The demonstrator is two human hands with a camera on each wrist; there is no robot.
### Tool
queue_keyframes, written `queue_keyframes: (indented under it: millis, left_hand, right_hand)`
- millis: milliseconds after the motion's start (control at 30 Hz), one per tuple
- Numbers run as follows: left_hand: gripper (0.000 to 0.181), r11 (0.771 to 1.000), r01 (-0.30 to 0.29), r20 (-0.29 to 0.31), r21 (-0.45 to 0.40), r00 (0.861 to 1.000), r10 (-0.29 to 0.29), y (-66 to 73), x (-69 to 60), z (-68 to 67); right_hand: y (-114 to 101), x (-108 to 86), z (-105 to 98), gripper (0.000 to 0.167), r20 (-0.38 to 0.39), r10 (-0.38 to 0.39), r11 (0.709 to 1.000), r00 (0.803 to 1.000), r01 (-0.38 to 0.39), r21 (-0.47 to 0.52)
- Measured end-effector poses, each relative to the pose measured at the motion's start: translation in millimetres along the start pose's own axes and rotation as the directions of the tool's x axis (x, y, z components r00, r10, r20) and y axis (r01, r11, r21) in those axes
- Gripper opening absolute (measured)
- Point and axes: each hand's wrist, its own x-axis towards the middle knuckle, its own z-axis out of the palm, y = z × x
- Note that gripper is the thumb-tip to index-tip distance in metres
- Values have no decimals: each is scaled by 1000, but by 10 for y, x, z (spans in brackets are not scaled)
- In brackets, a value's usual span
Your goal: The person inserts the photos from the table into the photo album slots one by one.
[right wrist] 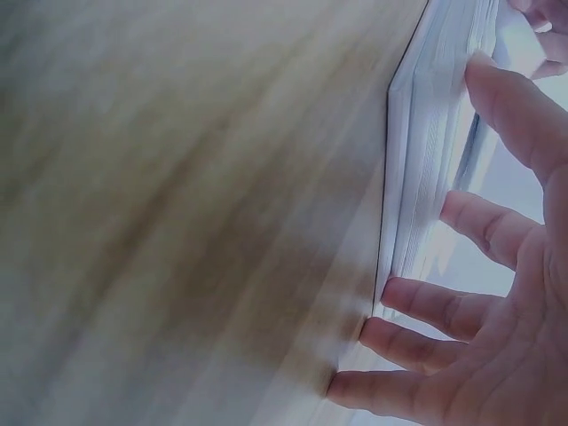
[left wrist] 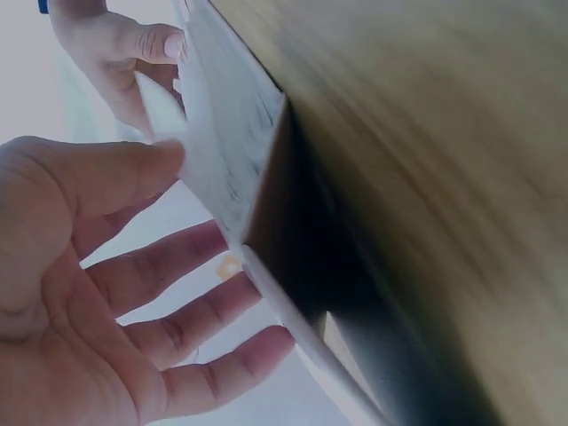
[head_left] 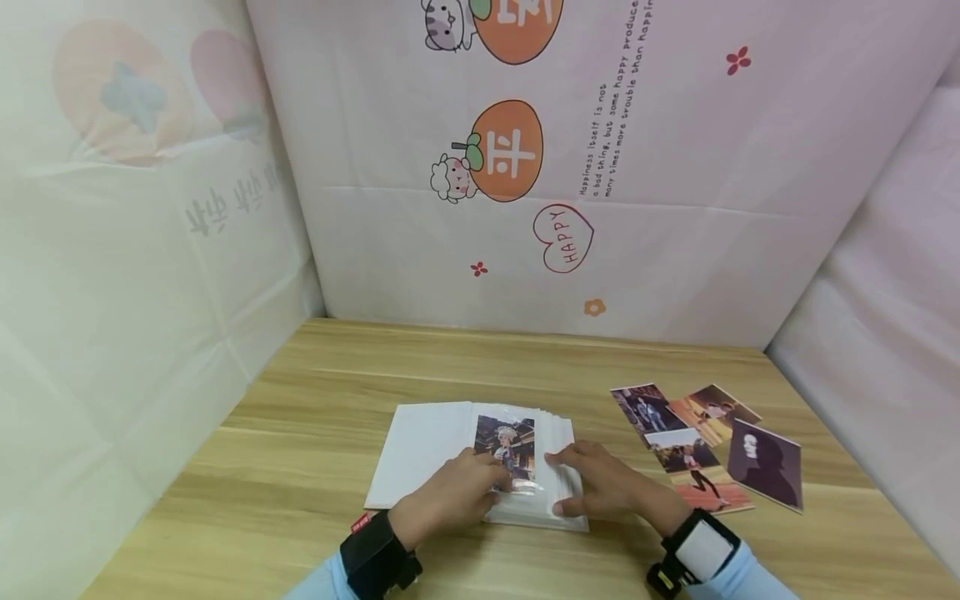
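Note:
A small photo album lies spread on the table, a blank white page on its left and a photo under shiny clear plastic on its right. My left hand is over the photo's lower left; thumb and forefinger appear to pinch its lifted pale edge, partly hidden by the fingers. In the left wrist view the other fingers of that hand are spread along the album's edge. My right hand rests against the album's right side, fingers spread along the page stack.
Several loose photos lie to the right of the album, among them a dark purple one and one of a person with a leg stretched out. A small red tag sticks out by my left wrist. White printed cloth encloses the wooden table.

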Motion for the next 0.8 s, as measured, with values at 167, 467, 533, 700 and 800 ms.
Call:
queue_keyframes:
  millis: [167, 467, 533, 700, 800]
  left_hand:
    - [8, 1000, -20, -135, 16, 991, 22, 4, -49, -4]
    - [21, 997, -65, -421, -52, 906, 37, 77, -7, -91]
    - [23, 994, -71, -454, -85, 891, 25, 111, 17, -135]
    - [27, 987, -69, -495, -142, 869, -11, 177, 45, -235]
    - [26, 986, -61, -493, -157, 870, -24, 185, 47, -255]
  right_hand:
    - [11, -3, 7, 74, -3, 4, 1000, 1000, -4, -14]
    - [26, -13, 15, 76, -5, 29, 1000, 1000, -29, 1]
    - [27, -15, 20, 76, -5, 27, 1000, 1000, -27, 7]
    - [27, -10, 15, 76, 3, 13, 1000, 1000, -13, 19]
    - [33, -2, 12, 78, 6, 11, 1000, 1000, -11, 10]
